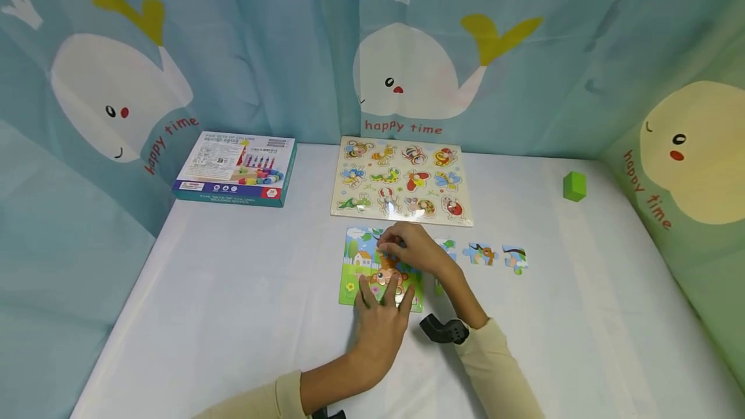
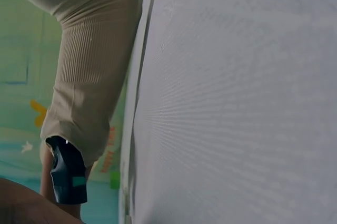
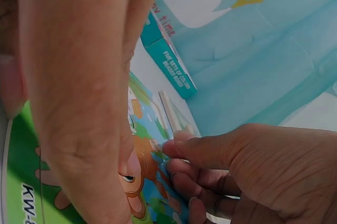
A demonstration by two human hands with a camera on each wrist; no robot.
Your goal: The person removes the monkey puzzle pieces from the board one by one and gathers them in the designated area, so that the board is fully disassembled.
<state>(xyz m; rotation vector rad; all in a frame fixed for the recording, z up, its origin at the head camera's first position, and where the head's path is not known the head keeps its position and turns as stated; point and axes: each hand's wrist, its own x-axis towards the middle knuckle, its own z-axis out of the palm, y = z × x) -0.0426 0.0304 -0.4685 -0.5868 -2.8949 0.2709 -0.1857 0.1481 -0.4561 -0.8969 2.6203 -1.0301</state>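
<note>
A jigsaw puzzle [image 1: 352, 270] with a monkey, a small house and trees lies on the table. The left hand [image 1: 379, 325] rests on its lower part with fingers spread and fairly straight. Above it, the right hand [image 1: 416, 247] pinches a puzzle piece [image 3: 156, 149] between thumb and fingertips at the upper middle of the picture; the fingers mostly hide this piece. To the right lie a bird piece [image 1: 483, 254] and a branch piece [image 1: 516, 258]. Another piece [image 1: 447, 246] shows partly behind the right wrist. The left wrist view shows neither the puzzle nor the left fingers.
Behind the puzzle lies a wooden insect peg board [image 1: 401, 180]. A beaded-boxes carton [image 1: 235, 170] stands at the back left, and a green block [image 1: 574, 186] at the back right. The white tabletop [image 1: 233, 290] meets a whale-print curtain [image 1: 279, 50].
</note>
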